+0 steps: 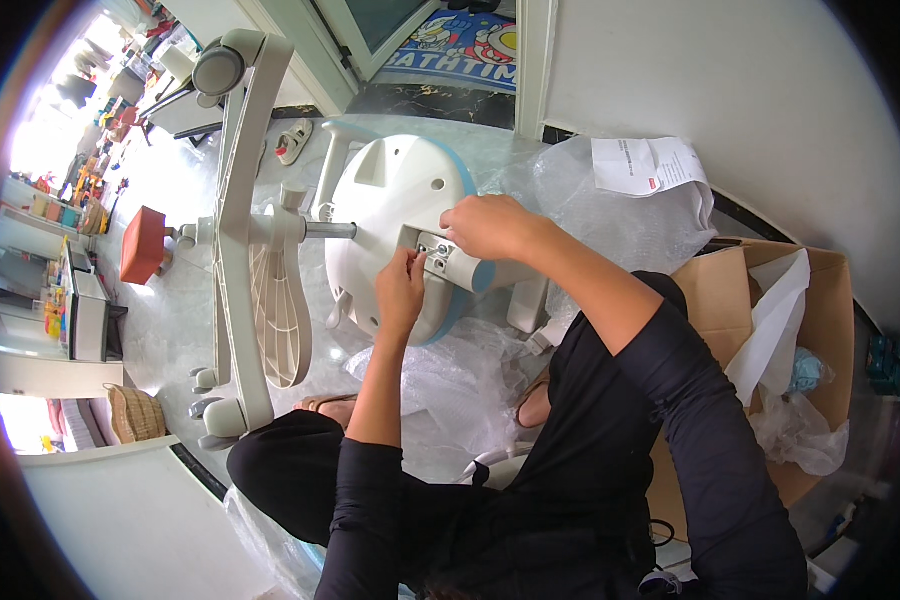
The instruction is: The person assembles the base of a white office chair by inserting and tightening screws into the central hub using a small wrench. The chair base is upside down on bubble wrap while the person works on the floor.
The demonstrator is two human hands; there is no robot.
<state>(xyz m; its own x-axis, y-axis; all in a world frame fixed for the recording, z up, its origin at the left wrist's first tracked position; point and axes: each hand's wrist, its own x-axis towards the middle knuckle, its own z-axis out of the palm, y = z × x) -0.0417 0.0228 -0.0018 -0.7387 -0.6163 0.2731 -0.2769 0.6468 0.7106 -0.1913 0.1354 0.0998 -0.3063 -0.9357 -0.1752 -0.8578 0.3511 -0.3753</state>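
A white plastic chair seat (390, 172) with light-blue trim lies on its side before me, underside towards me. In its recess sits a metal bracket (439, 259) with screw holes and a small metal fastener. At the recess's left edge my left hand (401, 289) has thumb and fingertips pinched together; whatever is between them is too small to tell. My right hand (491, 225) bends over the upper right of the recess, fingers curled and their tips partly hidden. A metal gas-lift post (330, 231) joins the seat to a white base (232, 225) with casters and a ribbed footrest (281, 315).
Bubble wrap (450, 375) covers floor around my feet. More wrap with a printed paper sheet (645, 166) lies by the wall. An open cardboard box (825, 300) holding packing stands at right. An orange stool (142, 245) and a sandal (295, 142) are beyond the base, near a doorway.
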